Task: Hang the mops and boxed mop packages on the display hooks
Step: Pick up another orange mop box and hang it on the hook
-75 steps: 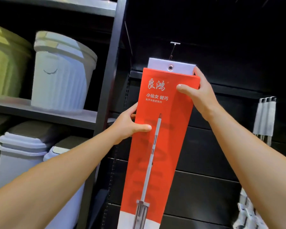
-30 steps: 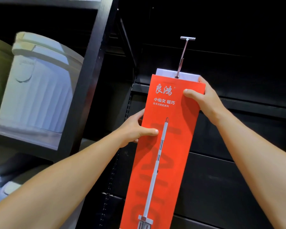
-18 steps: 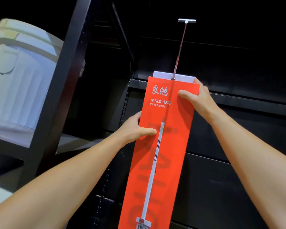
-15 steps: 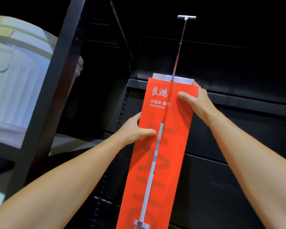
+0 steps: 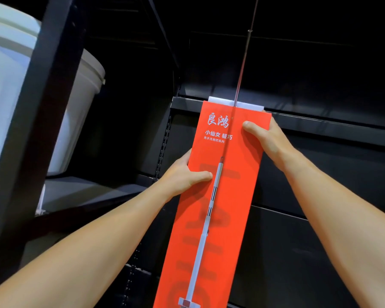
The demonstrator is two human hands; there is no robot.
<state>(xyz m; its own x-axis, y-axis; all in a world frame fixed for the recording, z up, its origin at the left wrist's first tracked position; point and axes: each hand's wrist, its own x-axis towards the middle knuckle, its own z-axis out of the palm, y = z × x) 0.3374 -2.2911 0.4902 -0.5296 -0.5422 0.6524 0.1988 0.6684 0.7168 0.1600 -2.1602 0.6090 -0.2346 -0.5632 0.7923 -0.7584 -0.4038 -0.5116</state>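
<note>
A long red boxed mop package (image 5: 218, 218) with a white hang tab (image 5: 222, 102) at its top stands upright against the dark display wall. A thin metal display hook (image 5: 242, 63) runs down from the top edge of view and passes through the tab. My left hand (image 5: 185, 174) grips the box's left edge, thumb across the front. My right hand (image 5: 267, 138) grips the upper right corner, thumb on the front. The hook's front end is out of frame.
A black shelf upright (image 5: 29, 121) stands at the left, with a white ribbed plastic bin (image 5: 76, 112) on the shelf behind it. Dark back panels (image 5: 320, 241) and a horizontal rail (image 5: 331, 125) fill the wall behind the box.
The box's tab has slid further back along the hook, and the view has closed in so the hook's T-shaped tip has left the top of frame. Both hands keep the same grip.
</note>
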